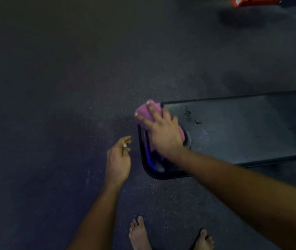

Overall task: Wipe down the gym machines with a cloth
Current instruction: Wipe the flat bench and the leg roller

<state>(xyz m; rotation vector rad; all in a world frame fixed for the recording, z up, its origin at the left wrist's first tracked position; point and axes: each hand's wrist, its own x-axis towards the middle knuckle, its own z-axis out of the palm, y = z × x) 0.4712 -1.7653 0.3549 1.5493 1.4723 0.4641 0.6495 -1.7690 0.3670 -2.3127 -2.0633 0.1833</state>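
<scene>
A black padded gym bench [242, 127] runs from the middle of the head view off to the right, with scuffed spots on its top. My right hand [161, 130] presses a purple cloth [148, 111] flat onto the bench's left end, fingers spread over the cloth. The cloth hangs slightly over the bench's far left corner. My left hand [119, 159] hovers to the left of the bench end, above the floor, with its fingers loosely curled and nothing in it.
Dark speckled rubber flooring [62, 123] fills the left and far side. My two bare feet [140, 233] stand at the bottom edge, in front of the bench end. An orange machine part [251, 0] shows at the top right corner.
</scene>
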